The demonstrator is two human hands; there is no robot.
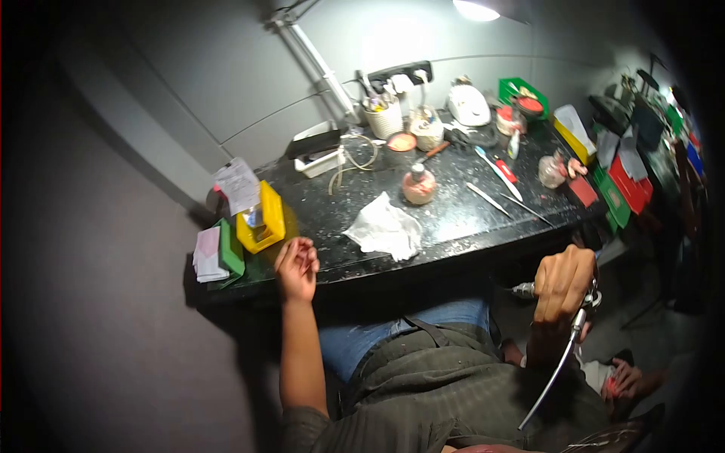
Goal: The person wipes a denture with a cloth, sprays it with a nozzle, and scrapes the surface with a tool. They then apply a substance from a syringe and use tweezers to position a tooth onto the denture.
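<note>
My left hand (297, 266) is raised at the front edge of the black bench (332, 249), palm up, fingers loosely curled with nothing visible in them. It is beside a yellow tray (272, 219) with papers. To the right, in front of the bench, my right hand (563, 283) is wrapped round a metal air blow gun (580, 321). A fitting sticks out on its left side, and a long thin curved tube runs down toward my lap; most of its body is hidden by the fingers. A crumpled white cloth (387, 229) lies on the bench between my hands.
A glass jar (418, 185) stands behind the cloth. Slim tools and a toothbrush (498, 173) lie to its right. Cups, a white container (321, 160) and a lamp arm (321, 68) line the back. Another person's hand (621, 380) shows at lower right.
</note>
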